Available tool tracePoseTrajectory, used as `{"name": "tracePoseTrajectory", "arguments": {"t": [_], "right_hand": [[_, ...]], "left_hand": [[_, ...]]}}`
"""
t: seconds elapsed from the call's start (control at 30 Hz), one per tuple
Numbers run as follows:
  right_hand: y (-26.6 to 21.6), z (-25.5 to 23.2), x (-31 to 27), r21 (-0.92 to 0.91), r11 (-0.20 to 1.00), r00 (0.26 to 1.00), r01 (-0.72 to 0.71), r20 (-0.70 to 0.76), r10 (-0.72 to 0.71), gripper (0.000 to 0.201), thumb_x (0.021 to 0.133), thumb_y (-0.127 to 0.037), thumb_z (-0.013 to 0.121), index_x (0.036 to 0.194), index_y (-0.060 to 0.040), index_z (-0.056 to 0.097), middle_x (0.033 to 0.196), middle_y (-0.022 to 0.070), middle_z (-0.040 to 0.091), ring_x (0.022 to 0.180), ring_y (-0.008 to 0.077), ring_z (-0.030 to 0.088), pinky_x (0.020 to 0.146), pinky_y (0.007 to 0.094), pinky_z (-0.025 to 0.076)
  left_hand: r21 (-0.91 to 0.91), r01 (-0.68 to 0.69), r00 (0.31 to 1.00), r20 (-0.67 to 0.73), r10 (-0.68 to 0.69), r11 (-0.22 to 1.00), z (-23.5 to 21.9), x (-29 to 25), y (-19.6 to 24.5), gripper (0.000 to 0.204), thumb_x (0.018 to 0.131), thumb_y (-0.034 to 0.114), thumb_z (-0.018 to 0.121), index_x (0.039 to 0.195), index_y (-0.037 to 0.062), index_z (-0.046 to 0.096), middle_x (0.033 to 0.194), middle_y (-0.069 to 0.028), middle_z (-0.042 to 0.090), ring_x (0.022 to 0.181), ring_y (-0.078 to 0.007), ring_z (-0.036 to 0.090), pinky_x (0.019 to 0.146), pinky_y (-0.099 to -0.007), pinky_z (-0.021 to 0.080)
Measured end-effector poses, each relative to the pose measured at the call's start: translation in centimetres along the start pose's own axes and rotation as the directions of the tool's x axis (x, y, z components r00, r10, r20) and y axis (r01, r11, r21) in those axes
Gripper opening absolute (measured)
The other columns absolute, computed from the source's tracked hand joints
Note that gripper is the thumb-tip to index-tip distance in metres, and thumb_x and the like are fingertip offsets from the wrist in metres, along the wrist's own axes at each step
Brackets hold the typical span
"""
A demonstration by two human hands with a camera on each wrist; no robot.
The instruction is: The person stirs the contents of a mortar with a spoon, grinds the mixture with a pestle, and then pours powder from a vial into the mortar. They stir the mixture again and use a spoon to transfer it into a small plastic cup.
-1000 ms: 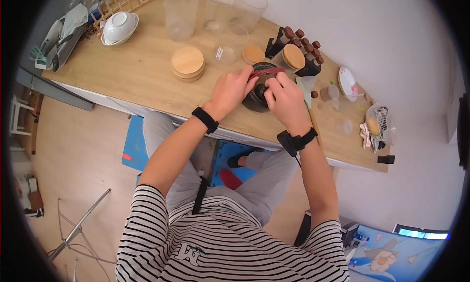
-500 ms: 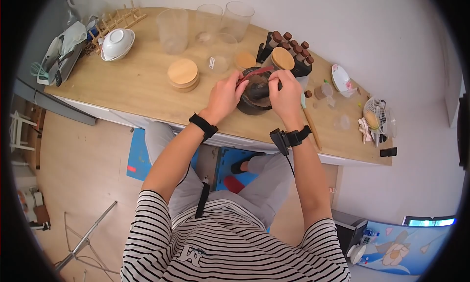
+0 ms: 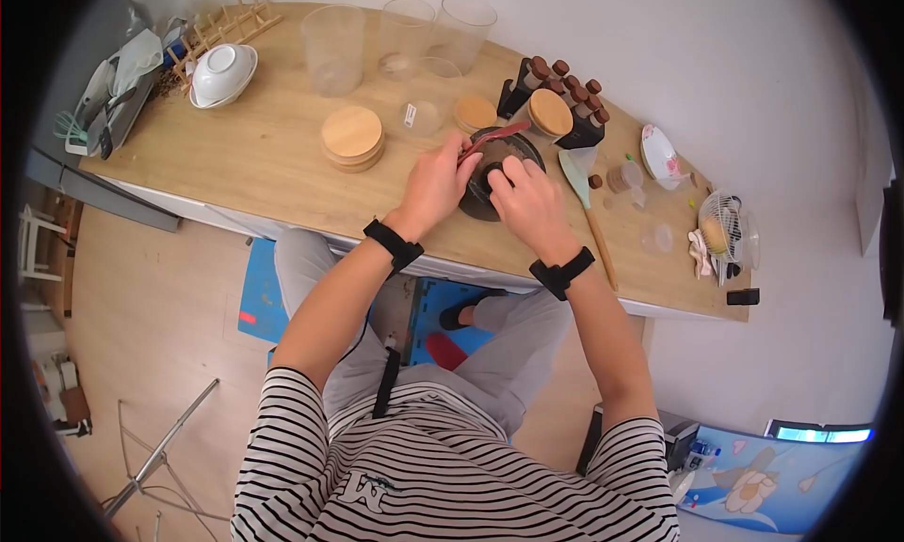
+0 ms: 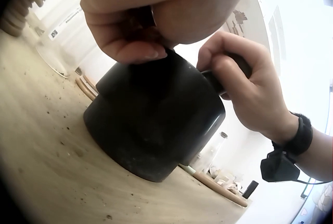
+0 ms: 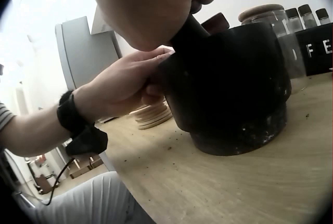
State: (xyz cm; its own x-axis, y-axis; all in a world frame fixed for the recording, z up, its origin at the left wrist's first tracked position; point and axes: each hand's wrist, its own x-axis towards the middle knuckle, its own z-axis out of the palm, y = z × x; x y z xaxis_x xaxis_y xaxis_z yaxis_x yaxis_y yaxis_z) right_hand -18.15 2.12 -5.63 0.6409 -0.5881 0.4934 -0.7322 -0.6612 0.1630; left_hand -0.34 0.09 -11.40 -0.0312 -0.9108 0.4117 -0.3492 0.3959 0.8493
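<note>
Head view; right hand (image 3: 529,201) further over mortar (image 3: 478,204)

R hand (image 5: 146,8) w/ pestle (image 5: 189,36) in mortar (image 5: 229,83)

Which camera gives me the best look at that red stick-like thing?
The head view: the red tool shows lengthwise there, from the left hand over the black bowl. The right wrist view shows only a dark red end above the bowl; in the left wrist view the hand mostly hides it.
</note>
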Motion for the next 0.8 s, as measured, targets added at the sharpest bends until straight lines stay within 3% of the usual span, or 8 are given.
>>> {"name": "tracePoseTrajectory", "arguments": {"t": [0.13, 0.27, 0.37, 0.47, 0.57, 0.67, 0.77, 0.8], "right_hand": [[0.9, 1.0, 1.6, 0.064, 0.976, 0.976, -0.210, -0.042, 0.213, 0.016, 0.079, -0.010, 0.072, 0.088, -0.0079, 0.059, 0.090, 0.0095, 0.054, 0.077, 0.0302, 0.064, 0.060, 0.0437, 0.053], [0.9, 1.0, 0.3, 0.125, 0.889, 0.893, -0.441, -0.034, 0.448, 0.008, 0.085, -0.008, 0.068, 0.089, -0.0061, 0.061, 0.089, 0.0139, 0.057, 0.077, 0.0372, 0.064, 0.064, 0.0480, 0.051], [1.3, 1.1, -0.6, 0.260, 0.828, 0.845, -0.496, -0.075, 0.530, 0.005, 0.087, -0.008, 0.067, 0.089, -0.0060, 0.063, 0.086, 0.0146, 0.058, 0.078, 0.0391, 0.063, 0.066, 0.0487, 0.051], [1.6, 1.2, 0.2, 0.313, 0.816, 0.828, -0.487, -0.134, 0.545, 0.003, 0.088, -0.008, 0.065, 0.088, -0.0058, 0.064, 0.085, 0.0147, 0.059, 0.079, 0.0397, 0.063, 0.067, 0.0485, 0.050], [0.7, 1.1, 1.9, 0.346, 0.811, 0.821, -0.471, -0.165, 0.547, 0.003, 0.088, -0.008, 0.066, 0.088, -0.0059, 0.064, 0.087, 0.0142, 0.059, 0.080, 0.0383, 0.063, 0.068, 0.0469, 0.051], [-0.4, 0.9, 2.8, 0.248, 0.873, 0.873, -0.420, -0.154, 0.464, 0.007, 0.085, -0.008, 0.069, 0.088, -0.0062, 0.063, 0.087, 0.0131, 0.059, 0.079, 0.0345, 0.064, 0.068, 0.0448, 0.053], [-0.6, 0.4, 1.7, 0.090, 0.981, 0.980, -0.173, -0.086, 0.180, 0.012, 0.082, -0.008, 0.071, 0.089, -0.0066, 0.061, 0.087, 0.0114, 0.059, 0.076, 0.0319, 0.065, 0.065, 0.0440, 0.054], [-0.3, 0.4, 1.3, 0.087, 0.986, 0.985, -0.143, -0.081, 0.150, 0.013, 0.081, -0.008, 0.071, 0.089, -0.0065, 0.061, 0.088, 0.0111, 0.059, 0.076, 0.0316, 0.065, 0.064, 0.0442, 0.054]], "left_hand": [[0.006, 0.008, 1.000, 0.025, -0.008, 1.000, 0.1, 0.2, -0.1, 0.019, 0.099, 0.014, 0.067, 0.107, 0.0006, 0.056, 0.083, -0.0240, 0.069, 0.077, -0.0452, 0.067, 0.066, -0.0496, 0.051], [0.003, 0.050, 0.997, 0.064, -0.050, 0.999, -0.3, 0.3, 0.1, 0.019, 0.099, 0.015, 0.068, 0.107, 0.0011, 0.057, 0.082, -0.0241, 0.069, 0.077, -0.0448, 0.066, 0.065, -0.0486, 0.051], [-0.040, 0.067, 0.997, 0.046, -0.065, 0.997, -0.1, 0.2, 0.1, 0.020, 0.100, 0.016, 0.068, 0.107, 0.0012, 0.057, 0.079, -0.0234, 0.068, 0.074, -0.0441, 0.065, 0.065, -0.0469, 0.050], [-0.103, 0.062, 0.998, 0.015, -0.061, 0.993, 0.2, 0.1, -0.5, 0.020, 0.101, 0.017, 0.068, 0.109, 0.0034, 0.057, 0.070, -0.0187, 0.062, 0.059, -0.0324, 0.058, 0.057, -0.0399, 0.045], [-0.160, 0.071, 0.997, 0.026, -0.068, 0.985, 0.3, 0.2, -1.2, 0.019, 0.103, 0.018, 0.066, 0.109, 0.0030, 0.057, 0.071, -0.0180, 0.063, 0.060, -0.0294, 0.059, 0.057, -0.0400, 0.045], [-0.179, 0.084, 0.996, 0.027, -0.080, 0.980, 0.2, 0.2, -1.2, 0.018, 0.105, 0.019, 0.063, 0.109, 0.0025, 0.057, 0.072, -0.0170, 0.063, 0.061, -0.0273, 0.059, 0.058, -0.0402, 0.045], [-0.183, 0.142, 0.988, 0.080, -0.129, 0.973, 0.0, 0.1, -1.0, 0.021, 0.106, 0.022, 0.060, 0.109, 0.0016, 0.055, 0.076, -0.0223, 0.064, 0.070, -0.0426, 0.063, 0.063, -0.0463, 0.048], [-0.171, 0.148, 0.987, 0.087, -0.135, 0.974, 0.0, 0.1, -0.9, 0.021, 0.107, 0.022, 0.059, 0.109, 0.0016, 0.054, 0.076, -0.0224, 0.064, 0.070, -0.0426, 0.063, 0.063, -0.0465, 0.048]]}}
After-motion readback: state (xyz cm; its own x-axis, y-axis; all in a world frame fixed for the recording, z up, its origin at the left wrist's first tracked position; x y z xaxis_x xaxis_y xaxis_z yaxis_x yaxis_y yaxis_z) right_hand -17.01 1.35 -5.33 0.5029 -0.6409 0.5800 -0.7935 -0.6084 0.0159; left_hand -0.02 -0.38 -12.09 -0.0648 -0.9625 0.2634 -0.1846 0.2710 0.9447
